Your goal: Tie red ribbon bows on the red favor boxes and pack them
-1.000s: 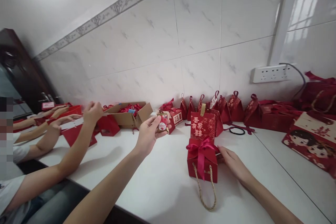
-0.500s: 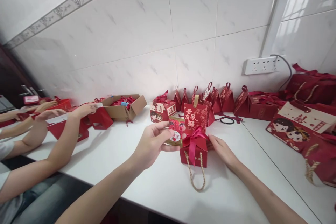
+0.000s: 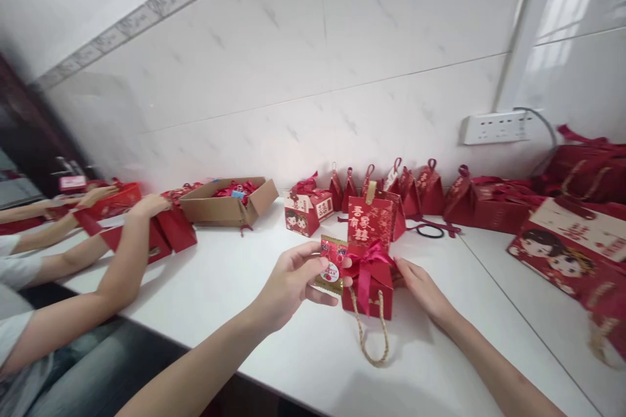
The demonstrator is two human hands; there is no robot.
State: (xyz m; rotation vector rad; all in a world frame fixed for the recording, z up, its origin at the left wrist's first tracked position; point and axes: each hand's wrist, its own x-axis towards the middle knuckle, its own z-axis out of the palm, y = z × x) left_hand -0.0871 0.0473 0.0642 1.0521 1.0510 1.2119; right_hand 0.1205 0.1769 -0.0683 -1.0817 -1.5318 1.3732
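My left hand (image 3: 293, 287) pinches a small candy packet (image 3: 331, 267) with red fruit print and a gold edge, just left of a red gift box (image 3: 374, 296). The box stands on the white table with a magenta ribbon bow (image 3: 369, 267) on top and a twisted rope handle (image 3: 375, 362) hanging down its front. At the box's right side, my right hand (image 3: 418, 283) holds it, its fingertips partly hidden behind the box. Right behind the bow rises a red card-like panel (image 3: 364, 225) with gold and white characters and a tan loop.
Several red triangular boxes (image 3: 429, 189) line the wall, with a black hair tie (image 3: 429, 230) before them. An open cardboard box (image 3: 210, 208) of red ribbons stands left. Other people's hands (image 3: 147, 205) work on red bags (image 3: 178, 231) there. Large printed gift boxes (image 3: 567, 247) sit at right.
The view has shifted slightly, moving things right and down. In my left hand the candy packet has turned. A person at left has moved a red bag. My right hand stays at the gift box.
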